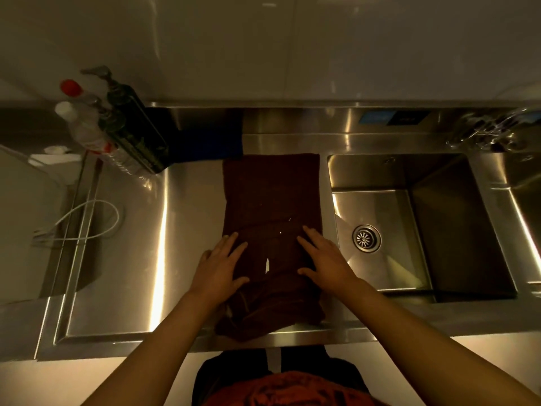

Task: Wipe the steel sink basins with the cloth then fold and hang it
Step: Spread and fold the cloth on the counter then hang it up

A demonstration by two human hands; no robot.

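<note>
A dark brown cloth [270, 200] lies spread lengthwise on the steel drainboard [131, 259], from the back ledge to the front edge, where its near end is bunched and rumpled. My left hand [221, 268] rests flat on the cloth's left side with straight fingers. My right hand [325, 259] lies flat on its right side, fingers spread. Just right of the cloth is a steel sink basin [468, 230] with a round drain strainer [366, 238]. A second basin [530, 206] shows partly at the far right edge.
Several bottles stand at the back left, among them a dark pump bottle [134, 127] and a clear bottle with a red cap [85, 124]. A blue cloth [210, 143] lies behind the brown one. A white cord [87, 218] loops at the left. A faucet [494, 130] sits back right.
</note>
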